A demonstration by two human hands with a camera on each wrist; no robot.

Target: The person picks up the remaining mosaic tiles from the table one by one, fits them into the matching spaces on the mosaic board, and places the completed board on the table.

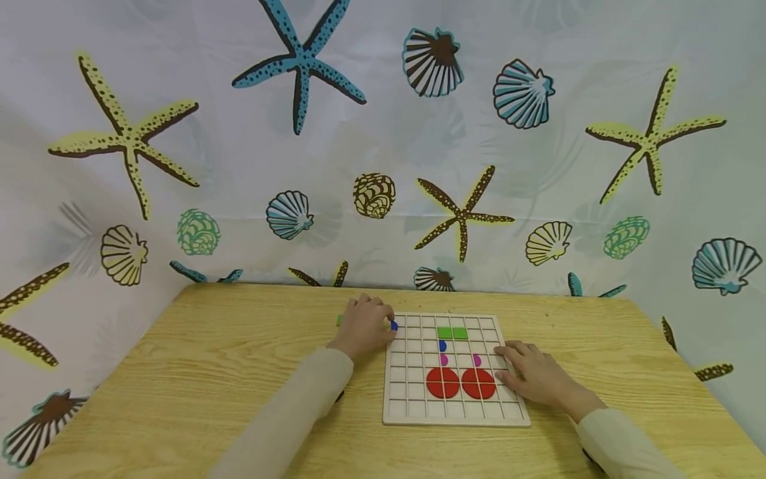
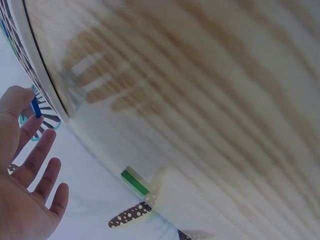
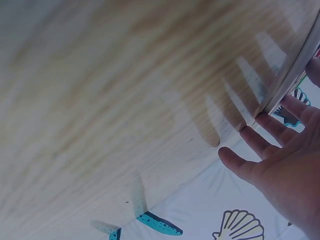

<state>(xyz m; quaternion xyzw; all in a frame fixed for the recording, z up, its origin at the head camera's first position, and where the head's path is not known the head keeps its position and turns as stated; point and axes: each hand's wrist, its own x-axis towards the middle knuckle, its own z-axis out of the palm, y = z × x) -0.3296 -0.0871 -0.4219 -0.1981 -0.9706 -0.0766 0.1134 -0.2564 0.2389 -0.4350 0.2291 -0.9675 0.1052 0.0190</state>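
Note:
A white gridded board [image 1: 397, 408] lies flat on the table. My left hand [image 1: 364, 326] is at its upper left corner, pinching a small blue piece [image 2: 35, 107] between thumb and index finger; the other fingers are spread. On the board's right edge rests my right hand [image 1: 538, 374], its fingers extended and touching the border. The grid carries two green squares [image 1: 451, 333] side by side, a blue half-round piece [image 1: 443, 346], and two pink half-round pieces [image 1: 477, 360]. Two red discs [image 1: 443, 384], crossed by the grid lines, sit below these.
Just beyond my left hand, a green piece [image 2: 135, 181] lies on the wooden table [image 1: 239, 372], mostly hidden in the head view. A white cloth [image 1: 359, 146] printed with starfish and shells hangs behind the table and along both sides.

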